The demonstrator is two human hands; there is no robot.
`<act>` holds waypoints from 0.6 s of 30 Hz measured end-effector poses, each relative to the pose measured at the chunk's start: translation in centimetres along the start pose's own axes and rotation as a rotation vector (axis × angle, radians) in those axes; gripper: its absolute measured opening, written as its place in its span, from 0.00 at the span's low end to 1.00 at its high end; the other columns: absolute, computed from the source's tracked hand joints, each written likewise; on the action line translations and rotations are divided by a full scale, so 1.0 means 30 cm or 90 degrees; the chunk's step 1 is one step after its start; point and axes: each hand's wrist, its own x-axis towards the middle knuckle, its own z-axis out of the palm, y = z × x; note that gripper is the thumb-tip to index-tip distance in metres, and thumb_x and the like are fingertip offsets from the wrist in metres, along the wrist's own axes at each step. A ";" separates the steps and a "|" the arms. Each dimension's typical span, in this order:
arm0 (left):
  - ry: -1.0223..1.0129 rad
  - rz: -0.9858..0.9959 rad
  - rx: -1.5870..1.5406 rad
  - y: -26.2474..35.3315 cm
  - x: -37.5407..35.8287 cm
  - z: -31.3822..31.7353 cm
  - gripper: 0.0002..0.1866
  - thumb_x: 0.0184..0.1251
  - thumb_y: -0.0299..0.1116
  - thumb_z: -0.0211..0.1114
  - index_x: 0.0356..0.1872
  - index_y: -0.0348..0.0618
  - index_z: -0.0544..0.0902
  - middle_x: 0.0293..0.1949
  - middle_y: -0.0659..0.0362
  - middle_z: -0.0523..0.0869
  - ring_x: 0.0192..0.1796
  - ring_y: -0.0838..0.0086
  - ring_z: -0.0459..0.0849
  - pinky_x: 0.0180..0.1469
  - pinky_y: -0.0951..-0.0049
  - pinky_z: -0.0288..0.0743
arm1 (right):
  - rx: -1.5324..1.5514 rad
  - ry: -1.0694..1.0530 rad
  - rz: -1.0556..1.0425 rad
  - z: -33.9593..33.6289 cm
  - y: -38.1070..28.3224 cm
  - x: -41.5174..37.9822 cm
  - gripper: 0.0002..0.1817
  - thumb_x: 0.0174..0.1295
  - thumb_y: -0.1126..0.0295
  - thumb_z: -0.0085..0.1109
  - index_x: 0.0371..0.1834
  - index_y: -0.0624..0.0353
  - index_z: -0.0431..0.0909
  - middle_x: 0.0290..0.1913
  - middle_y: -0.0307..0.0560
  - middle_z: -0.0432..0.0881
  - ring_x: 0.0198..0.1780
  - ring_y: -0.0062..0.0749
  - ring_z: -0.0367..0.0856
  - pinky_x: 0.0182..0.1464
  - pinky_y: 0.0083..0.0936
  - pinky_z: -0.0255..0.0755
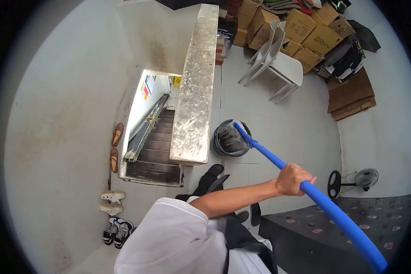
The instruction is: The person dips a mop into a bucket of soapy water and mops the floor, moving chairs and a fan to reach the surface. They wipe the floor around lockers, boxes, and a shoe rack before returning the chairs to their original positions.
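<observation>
Head view looks down from above at a person in a white top, with one hand (293, 180) wrapped around a long blue handle (306, 185). It's hard to say for sure which hand it is; going by the arm coming up from the left shoulder side, it looks like the left. The grip is closed tight around the handle about halfway along, fingers curled over the top. The other hand isn't anywhere in the shot.

That handle runs diagonally from the lower right corner up to a brush head (231, 137), which sits inside a dark bucket (220, 147). The bucket stands on the white tiled floor (297, 123), just beside the end of a stained concrete half wall (196, 86) that borders a stairwell (155, 146) going down.

Some other stuff around: stacked white plastic chairs (278, 59) further back, a pile of cardboard boxes (306, 32) behind them, and flattened cardboard (351, 93) lying off to the right. A small floor fan (354, 179) is near the right edge, next to a dark mat (342, 228) with little bits scattered on it. On the left of the stairwell, several pairs of shoes (114, 201) line up along the wall, sandals up top and sneakers at the bottom. The person's dark footwear (210, 180) shows just below the bucket.
</observation>
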 end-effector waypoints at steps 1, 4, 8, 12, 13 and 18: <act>0.021 0.002 0.000 0.009 -0.012 -0.006 0.17 0.45 0.27 0.62 0.05 0.45 0.65 0.07 0.58 0.69 0.09 0.65 0.68 0.14 0.70 0.60 | 0.003 -0.017 0.010 0.022 -0.012 -0.015 0.16 0.41 0.78 0.54 0.06 0.51 0.57 0.04 0.34 0.63 0.04 0.15 0.59 0.10 0.17 0.59; 0.045 0.008 0.006 0.052 -0.065 -0.039 0.17 0.44 0.25 0.62 0.05 0.46 0.65 0.07 0.59 0.68 0.08 0.66 0.67 0.14 0.71 0.60 | -0.051 -0.070 0.078 0.104 -0.078 -0.059 0.16 0.39 0.77 0.55 0.06 0.53 0.58 0.04 0.35 0.63 0.04 0.17 0.59 0.10 0.17 0.61; 0.044 0.025 0.011 0.092 -0.101 -0.083 0.16 0.44 0.25 0.62 0.05 0.46 0.65 0.07 0.59 0.68 0.09 0.67 0.67 0.14 0.71 0.60 | -0.106 -0.039 0.097 0.196 -0.134 -0.089 0.15 0.39 0.78 0.55 0.06 0.54 0.59 0.04 0.35 0.64 0.04 0.18 0.60 0.11 0.19 0.63; 0.026 0.042 -0.033 0.102 -0.099 -0.102 0.16 0.43 0.25 0.62 0.06 0.45 0.65 0.07 0.59 0.68 0.09 0.67 0.68 0.13 0.72 0.59 | -0.107 -0.150 0.161 0.193 -0.173 -0.101 0.14 0.45 0.63 0.64 0.11 0.47 0.68 0.09 0.26 0.66 0.13 0.12 0.65 0.29 0.15 0.68; 0.037 0.048 -0.032 0.104 -0.092 -0.110 0.16 0.43 0.25 0.63 0.07 0.45 0.65 0.07 0.59 0.68 0.09 0.68 0.67 0.13 0.72 0.59 | -0.086 -0.118 0.115 0.204 -0.170 -0.109 0.15 0.44 0.65 0.64 0.10 0.46 0.65 0.09 0.26 0.64 0.11 0.14 0.63 0.25 0.15 0.65; 0.041 0.050 -0.059 0.097 -0.051 -0.141 0.16 0.41 0.23 0.63 0.06 0.45 0.64 0.06 0.60 0.66 0.08 0.69 0.66 0.13 0.73 0.58 | -0.155 0.050 0.118 0.297 -0.186 -0.040 0.15 0.40 0.77 0.58 0.06 0.53 0.61 0.04 0.34 0.63 0.06 0.18 0.61 0.14 0.20 0.66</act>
